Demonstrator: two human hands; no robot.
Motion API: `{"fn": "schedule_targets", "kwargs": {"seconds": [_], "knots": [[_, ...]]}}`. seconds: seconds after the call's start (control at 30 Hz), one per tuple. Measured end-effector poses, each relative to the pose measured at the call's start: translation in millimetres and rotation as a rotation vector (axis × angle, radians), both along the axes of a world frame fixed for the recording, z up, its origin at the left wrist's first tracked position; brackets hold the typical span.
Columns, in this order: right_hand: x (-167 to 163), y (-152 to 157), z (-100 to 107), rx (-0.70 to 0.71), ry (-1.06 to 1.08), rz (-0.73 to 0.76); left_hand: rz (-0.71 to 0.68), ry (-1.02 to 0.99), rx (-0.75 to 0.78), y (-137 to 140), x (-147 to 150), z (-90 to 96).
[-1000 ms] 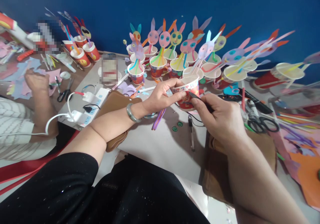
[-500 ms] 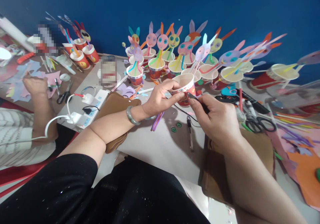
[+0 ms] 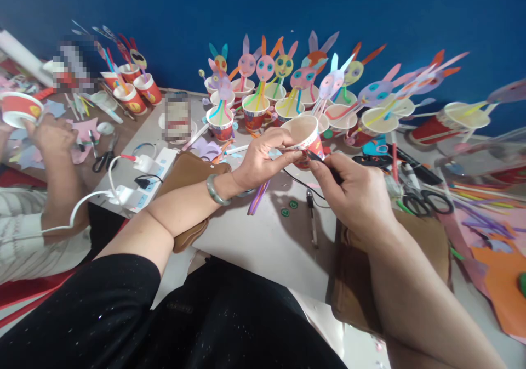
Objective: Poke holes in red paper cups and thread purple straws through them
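Currently the paper cup (image 3: 310, 138) is held up above the bench (image 3: 246, 243), in front of the row of rabbit-faced cups (image 3: 257, 118). Its long axis slants, with the mouth facing up and toward the left hand (image 3: 261, 158) and the base pointing down to the right. One second ago it stood closer to upright; now it leans over further, so more of its pale inside shows. At the far left, a red cup (image 3: 20, 107) has come against the raised hand of a co-worker (image 3: 53, 133), which had no cup against it then. The left hand is curled around the near side of the cup, thumb pressed along the wall just under the rim; where some of its fingertips rest is hidden. The right hand (image 3: 357, 188) is closed around a slim dark tool (image 3: 319, 158), thumb on top, with the tip at the cup's wall near the left thumb; whether it touches cannot be told. Below lie two green heart stickers (image 3: 285, 213), a pen (image 3: 312, 221) and purple straws (image 3: 258, 199).
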State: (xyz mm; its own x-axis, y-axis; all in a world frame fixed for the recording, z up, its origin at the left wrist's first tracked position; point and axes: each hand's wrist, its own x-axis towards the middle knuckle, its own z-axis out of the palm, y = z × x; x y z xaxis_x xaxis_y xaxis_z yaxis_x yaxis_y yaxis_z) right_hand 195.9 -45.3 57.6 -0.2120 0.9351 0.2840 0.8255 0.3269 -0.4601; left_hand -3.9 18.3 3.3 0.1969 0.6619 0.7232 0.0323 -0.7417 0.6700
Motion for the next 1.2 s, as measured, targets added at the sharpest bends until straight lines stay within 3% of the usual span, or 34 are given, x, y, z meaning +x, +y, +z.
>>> {"fn": "schedule_targets", "kwargs": {"seconds": [0.2,0.37,0.67,1.0,1.2], "knots": [[-0.7,1.4,-1.9,0.035,-0.024,-0.012,-0.073,-0.029,-0.123,0.2,2.1,-1.6],[-1.4,-0.5,-1.9,0.11,-0.102,-0.064,-0.079,-0.037,-0.134,1.1,0.6,1.1],[1.5,0.6,-0.9,0.088,-0.062,0.003,-0.111,-0.031,-0.213,-0.2,-0.8,3.6],[-0.9,-1.0,5.4,0.155,-0.308,-0.16,-0.085,-0.003,-0.199,2.1,-3.1,8.8],[-0.4,0.1,7.5,0.126,-0.357,-0.1,-0.079,0.047,-0.19,1.8,-4.8,10.0]]}}
